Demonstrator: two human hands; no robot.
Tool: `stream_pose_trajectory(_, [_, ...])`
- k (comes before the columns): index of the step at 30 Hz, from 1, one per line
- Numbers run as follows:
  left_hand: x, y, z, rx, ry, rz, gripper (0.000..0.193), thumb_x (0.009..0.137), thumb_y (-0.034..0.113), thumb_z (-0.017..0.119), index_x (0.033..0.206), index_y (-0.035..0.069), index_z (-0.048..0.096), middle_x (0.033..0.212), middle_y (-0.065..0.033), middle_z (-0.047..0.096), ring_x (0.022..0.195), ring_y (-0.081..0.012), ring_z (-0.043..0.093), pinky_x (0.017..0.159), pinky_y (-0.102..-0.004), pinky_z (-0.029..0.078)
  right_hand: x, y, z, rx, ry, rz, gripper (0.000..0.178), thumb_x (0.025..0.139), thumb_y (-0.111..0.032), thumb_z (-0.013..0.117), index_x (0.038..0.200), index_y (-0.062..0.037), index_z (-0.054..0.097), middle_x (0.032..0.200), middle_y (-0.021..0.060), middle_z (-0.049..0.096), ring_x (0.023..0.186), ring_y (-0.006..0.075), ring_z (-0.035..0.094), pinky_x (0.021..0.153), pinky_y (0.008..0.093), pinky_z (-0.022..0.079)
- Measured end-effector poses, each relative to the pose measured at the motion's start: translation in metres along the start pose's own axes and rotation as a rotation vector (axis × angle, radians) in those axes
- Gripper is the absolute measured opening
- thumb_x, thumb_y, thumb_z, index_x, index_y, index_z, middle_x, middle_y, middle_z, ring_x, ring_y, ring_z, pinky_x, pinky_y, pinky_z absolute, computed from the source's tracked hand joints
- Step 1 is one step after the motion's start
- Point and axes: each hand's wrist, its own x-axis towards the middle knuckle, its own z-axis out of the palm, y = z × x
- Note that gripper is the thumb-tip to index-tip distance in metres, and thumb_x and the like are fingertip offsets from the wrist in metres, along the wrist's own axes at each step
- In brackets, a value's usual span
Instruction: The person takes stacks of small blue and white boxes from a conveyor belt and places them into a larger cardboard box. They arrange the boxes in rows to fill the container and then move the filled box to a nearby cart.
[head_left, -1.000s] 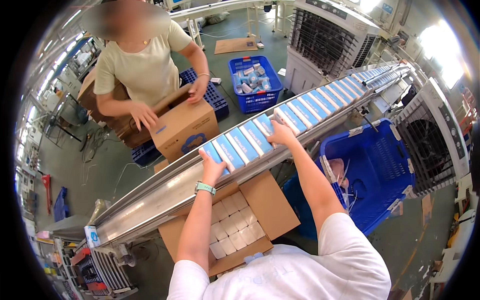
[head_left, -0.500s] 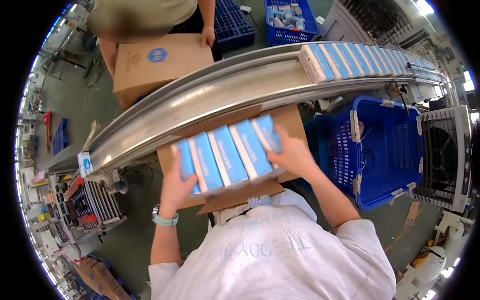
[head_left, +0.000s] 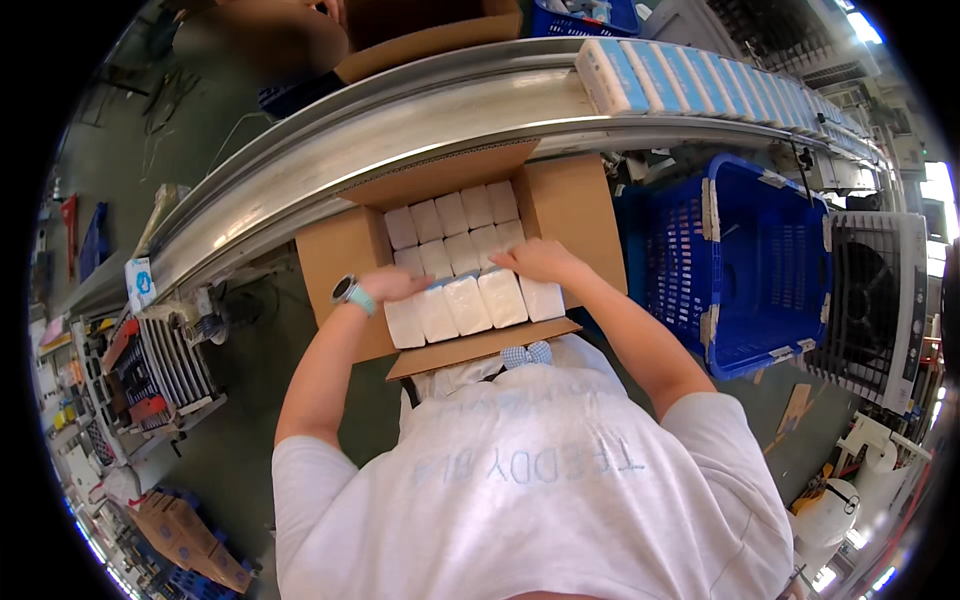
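Note:
In front of me an open cardboard box (head_left: 568, 215) holds rows of tissue packs, their white ends facing up. The nearest row of tissue packs (head_left: 463, 306) sits against the box's near side, with a strip of blue wrap showing along its far edge. My left hand (head_left: 398, 284), wearing a watch, is closed on the left far corner of that row. At its far edge further right, my right hand (head_left: 540, 262) grips with curled fingers; some fingertips are hidden. Beyond my hands stand two more rows of packs (head_left: 452, 211).
A curved metal conveyor (head_left: 420, 115) passes behind the box, carrying a line of blue-and-white tissue packs (head_left: 690, 85) at right. A blue plastic basket (head_left: 715, 290) stands right of the box. Across the conveyor, a person is beside another open carton (head_left: 430, 45).
Both hands have lowered the row of packs into the box; its white ends now face up instead of the blue sides. Across the conveyor, the other carton now shows its open top.

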Motion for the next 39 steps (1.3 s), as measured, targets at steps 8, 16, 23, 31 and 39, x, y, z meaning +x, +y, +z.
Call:
stream_pose_trajectory(8, [-0.03,-0.006,0.005,0.083,0.016,0.12,0.055,0.062,0.044,0.069,0.098,0.004,0.058,0.092,-0.0161,0.061,0.09,-0.031,0.056,0.075,-0.0387,0.044,-0.004,0.01,0.015,0.158,-0.108,-0.345,0.069,0.062,-0.049,0.068,0.112,-0.0032,0.053,0.108,0.0164,0.057,0.099,0.0315,0.053,0.083,0.0358,0.043])
stream_pose_trajectory(16, [-0.013,0.01,0.02,0.25,0.088,0.114,0.058,0.057,0.034,0.075,0.101,0.003,0.054,0.089,-0.0169,0.061,0.087,-0.032,0.058,0.073,-0.0402,0.046,0.007,0.018,0.017,-0.447,-0.092,-0.4,0.063,0.06,-0.038,0.072,0.108,-0.0056,0.047,0.094,0.0135,0.06,0.092,0.0304,0.055,0.076,0.0399,0.044])
stream_pose_trajectory(23, [0.014,0.001,0.013,-0.034,-0.042,0.36,0.067,0.059,0.041,0.074,0.107,0.001,0.051,0.099,-0.0206,0.058,0.094,-0.0338,0.055,0.081,-0.0372,0.044,0.008,0.035,0.033,-0.11,0.107,-0.448,0.06,0.064,-0.046,0.067,0.106,-0.0069,0.049,0.094,0.0124,0.06,0.09,0.0295,0.057,0.073,0.0383,0.046])
stream_pose_trajectory(31, [0.053,0.035,0.02,-0.005,-0.043,0.255,0.078,0.062,0.058,0.064,0.113,0.001,0.048,0.103,-0.0204,0.057,0.094,-0.0336,0.055,0.082,-0.0388,0.043,0.005,0.015,0.031,-0.267,0.177,-0.46,0.045,0.071,-0.042,0.062,0.1,-0.009,0.056,0.091,0.0116,0.061,0.088,0.0275,0.058,0.071,0.0402,0.047])
stream_pose_trajectory(39, [0.0,0.09,-0.032,0.159,0.116,0.189,0.064,0.072,0.047,0.06,0.111,-0.001,0.046,0.095,-0.0195,0.06,0.089,-0.0335,0.057,0.076,-0.0386,0.045,-0.032,0.146,-0.19,0.443,1.491,-0.095,0.022,0.081,-0.014,0.052,0.098,-0.0007,0.058,0.095,0.0162,0.06,0.092,0.0322,0.056,0.076,0.0364,0.045])
